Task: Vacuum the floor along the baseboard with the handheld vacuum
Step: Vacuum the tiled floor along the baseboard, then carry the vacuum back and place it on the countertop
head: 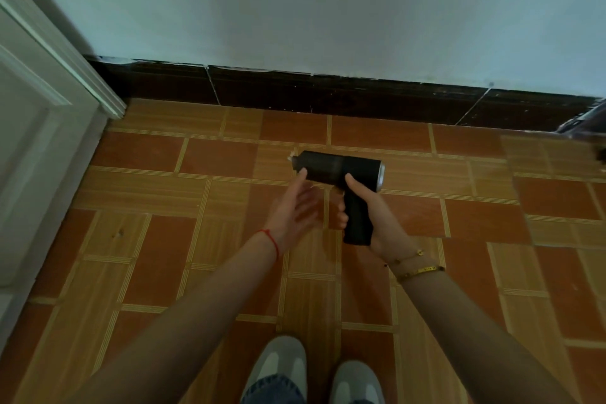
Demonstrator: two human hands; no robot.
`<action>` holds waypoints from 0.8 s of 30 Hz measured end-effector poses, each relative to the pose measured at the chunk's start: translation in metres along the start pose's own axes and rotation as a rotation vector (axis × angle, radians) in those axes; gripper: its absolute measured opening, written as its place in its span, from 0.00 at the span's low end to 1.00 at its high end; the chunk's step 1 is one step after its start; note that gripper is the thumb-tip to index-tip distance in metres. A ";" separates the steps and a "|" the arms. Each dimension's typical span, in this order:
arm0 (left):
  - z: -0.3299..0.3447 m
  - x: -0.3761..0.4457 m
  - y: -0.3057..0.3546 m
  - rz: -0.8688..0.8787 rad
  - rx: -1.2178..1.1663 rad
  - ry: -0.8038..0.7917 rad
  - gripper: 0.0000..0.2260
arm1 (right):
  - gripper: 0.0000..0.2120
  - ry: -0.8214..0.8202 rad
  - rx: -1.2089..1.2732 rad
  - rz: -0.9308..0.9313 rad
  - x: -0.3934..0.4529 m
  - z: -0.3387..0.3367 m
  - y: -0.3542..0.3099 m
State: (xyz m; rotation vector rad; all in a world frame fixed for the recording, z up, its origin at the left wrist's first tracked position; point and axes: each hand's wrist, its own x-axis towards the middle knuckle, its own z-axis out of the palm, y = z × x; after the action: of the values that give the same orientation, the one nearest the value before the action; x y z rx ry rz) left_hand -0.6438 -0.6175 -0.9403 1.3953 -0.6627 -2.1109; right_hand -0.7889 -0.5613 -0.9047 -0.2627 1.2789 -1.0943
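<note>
Shoes [314, 371] stand bottom middle. Right hand [377, 220] grips vacuum [344, 170]; left hand [295, 207], fingers straight, touches its nose. It could slip.

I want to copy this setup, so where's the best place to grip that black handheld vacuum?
By the pistol handle under the body, coming from below and behind. The handheld vacuum is T-shaped; the right hand already wraps that handle, leaving the nozzle end free, where the left hand only touches with straight fingers.
</note>
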 end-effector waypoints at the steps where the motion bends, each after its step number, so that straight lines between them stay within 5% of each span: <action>1: 0.003 -0.001 0.000 -0.001 -0.033 -0.019 0.22 | 0.15 -0.009 0.003 -0.002 -0.002 0.000 0.003; 9: 0.008 -0.004 -0.004 0.023 -0.050 -0.012 0.08 | 0.15 -0.076 0.099 0.068 -0.011 -0.009 0.021; 24: 0.006 -0.006 -0.007 0.077 -0.076 -0.012 0.11 | 0.15 -0.090 0.140 0.095 -0.006 -0.010 0.025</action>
State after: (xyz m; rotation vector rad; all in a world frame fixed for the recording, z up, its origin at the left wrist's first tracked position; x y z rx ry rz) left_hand -0.6484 -0.6080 -0.9386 1.2969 -0.6247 -2.0636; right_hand -0.7840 -0.5406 -0.9217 -0.1433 1.1183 -1.0733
